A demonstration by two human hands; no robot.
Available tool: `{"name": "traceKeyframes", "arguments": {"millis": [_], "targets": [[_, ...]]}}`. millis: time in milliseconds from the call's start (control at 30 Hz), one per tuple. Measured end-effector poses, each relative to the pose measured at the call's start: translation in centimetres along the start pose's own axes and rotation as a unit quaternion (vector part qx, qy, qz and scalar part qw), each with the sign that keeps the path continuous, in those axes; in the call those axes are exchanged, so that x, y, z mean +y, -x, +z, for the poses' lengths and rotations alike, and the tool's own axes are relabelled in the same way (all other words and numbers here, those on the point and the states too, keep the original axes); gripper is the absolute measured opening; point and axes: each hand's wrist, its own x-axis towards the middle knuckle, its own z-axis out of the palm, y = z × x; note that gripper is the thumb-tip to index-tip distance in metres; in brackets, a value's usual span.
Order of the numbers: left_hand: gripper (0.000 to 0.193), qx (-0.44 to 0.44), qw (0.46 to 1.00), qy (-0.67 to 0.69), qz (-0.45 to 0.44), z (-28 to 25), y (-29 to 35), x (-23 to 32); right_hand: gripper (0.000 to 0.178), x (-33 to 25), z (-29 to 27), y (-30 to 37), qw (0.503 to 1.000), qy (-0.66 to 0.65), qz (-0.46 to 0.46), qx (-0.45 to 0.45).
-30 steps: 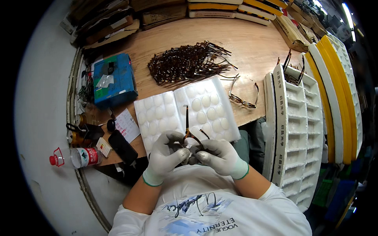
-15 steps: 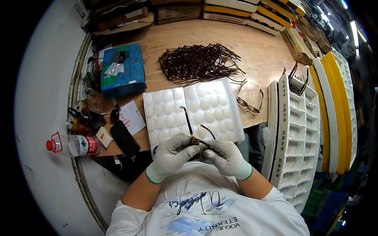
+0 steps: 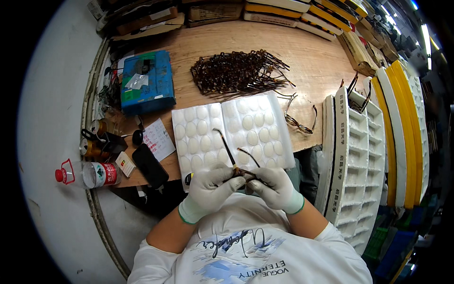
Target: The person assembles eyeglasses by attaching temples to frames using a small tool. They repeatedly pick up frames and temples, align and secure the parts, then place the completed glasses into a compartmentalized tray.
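A dark brown eyeglass frame (image 3: 243, 172) is held between my two gloved hands, close to my chest, its two temple arms pointing away from me. My left hand (image 3: 211, 187) pinches one side of the front, and my right hand (image 3: 276, 188) pinches the other; both wear white gloves with green cuffs. My fingers hide much of the front. Just beyond lie white sheets (image 3: 220, 124) of oval, pale lens-shaped stickers. A large heap of brown eyeglass frames (image 3: 239, 73) sits farther back, and a separate pair of glasses (image 3: 300, 124) rests right of the sheets.
At left are a blue box (image 3: 147, 87), a black phone (image 3: 150, 166), a handwritten note (image 3: 160, 142) and a clear bottle (image 3: 90, 174) with a red cap. White compartment trays (image 3: 352, 165) stand at right, some frames in the top one. Boxes (image 3: 215, 17) line the back edge.
Both hands stay on the eyeglass frame. It has shifted slightly, its left temple arm leaning a little farther left, and my left hand has moved slightly right.
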Motion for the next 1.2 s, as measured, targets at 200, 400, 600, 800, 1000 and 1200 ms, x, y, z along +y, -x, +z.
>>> {"name": "traceKeyframes", "arguments": {"millis": [200,400,600,800,1000,1200], "targets": [[0.014,-0.034,0.997,-0.068,0.008,-0.8,0.1,-0.5,0.013,-0.3,-0.4,-0.4,1.0,0.004,0.01,-0.004],[0.014,0.03,0.972,-0.224,0.058,0.4,-0.4,0.9,0.017,-0.2,0.2,-0.2,0.991,0.099,-0.068,0.051],[0.014,0.057,0.963,-0.24,0.107,1.4,0.0,-0.3,0.015,-0.1,-0.4,0.1,0.985,0.14,-0.088,0.045],[0.014,0.002,0.957,-0.268,0.115,1.5,-1.8,-0.9,0.026,-1.0,-2.3,-0.4,0.977,0.209,0.017,-0.04],[0.013,0.093,0.954,-0.258,0.126,0.7,-3.4,-3.6,0.032,3.4,-8.0,-2.2,0.896,0.403,0.126,0.138],[0.014,0.058,0.96,-0.259,0.09,-0.5,-4.5,-4.3,0.046,18.3,-15.4,-4.5,0.7,0.667,0.16,0.201]]}}
